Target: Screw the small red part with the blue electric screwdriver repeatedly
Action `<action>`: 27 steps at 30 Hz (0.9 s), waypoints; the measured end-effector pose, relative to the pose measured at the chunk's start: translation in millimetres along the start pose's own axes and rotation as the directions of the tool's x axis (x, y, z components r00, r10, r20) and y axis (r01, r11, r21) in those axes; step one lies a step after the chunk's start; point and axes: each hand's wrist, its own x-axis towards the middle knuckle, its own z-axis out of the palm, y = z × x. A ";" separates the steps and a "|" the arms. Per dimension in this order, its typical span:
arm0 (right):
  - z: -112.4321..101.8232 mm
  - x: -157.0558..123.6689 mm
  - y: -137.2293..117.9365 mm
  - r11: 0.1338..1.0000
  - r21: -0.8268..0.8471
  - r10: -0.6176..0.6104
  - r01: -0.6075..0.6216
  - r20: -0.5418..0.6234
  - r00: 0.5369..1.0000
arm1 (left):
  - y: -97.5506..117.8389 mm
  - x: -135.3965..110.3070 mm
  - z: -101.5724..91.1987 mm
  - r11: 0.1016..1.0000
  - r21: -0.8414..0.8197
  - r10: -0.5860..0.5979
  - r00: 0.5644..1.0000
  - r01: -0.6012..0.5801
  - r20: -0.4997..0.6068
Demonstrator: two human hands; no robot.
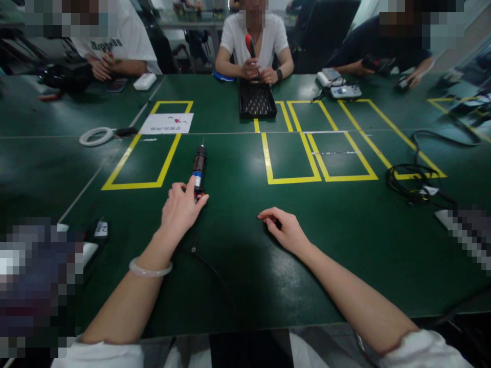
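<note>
My left hand [179, 208] is over the rear end of an electric screwdriver [199, 166], with the index finger along its body and the thumb on its right side. The screwdriver points away from me, its bit toward the far side of the table; its back end is partly hidden by my fingers. A thin black cord [210, 267] with a small round connector lies below that hand. My right hand [286, 230] rests on the green table [238, 225] with fingers loosely bent and nothing visible in them.
Yellow tape outlines [294, 180] mark the table. A printed sheet [166, 123] and a white cable loop [95, 136] lie at left. Across from me, a person holds a red-and-black tool [250, 45] over a black tray [258, 113] of small parts. Coiled black cable [412, 179] lies at right.
</note>
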 end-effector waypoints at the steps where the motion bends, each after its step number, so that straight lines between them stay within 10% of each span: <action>1: -0.2 0.1 -0.1 1.000 -0.002 0.000 0.000 0.002 1.000 | -12.3 5.6 -0.4 0.999 -0.003 -0.039 0.999 0.039 -0.009; 13: -1.9 0.4 1.4 1.000 -0.024 0.001 0.000 0.037 0.999 | -135.3 52.6 -1.0 0.893 0.006 -0.449 0.893 0.449 -0.032; 19: -1.8 1.6 0.1 1.000 -0.013 0.013 -0.013 0.041 0.999 | -144.0 53.3 12.3 0.901 -0.021 -0.428 0.878 0.434 -0.212; 27: -2.2 2.0 -0.2 1.000 -0.002 0.021 -0.021 0.045 0.999 | -148.7 59.5 -1.5 0.930 -0.052 -0.367 0.926 0.364 -0.091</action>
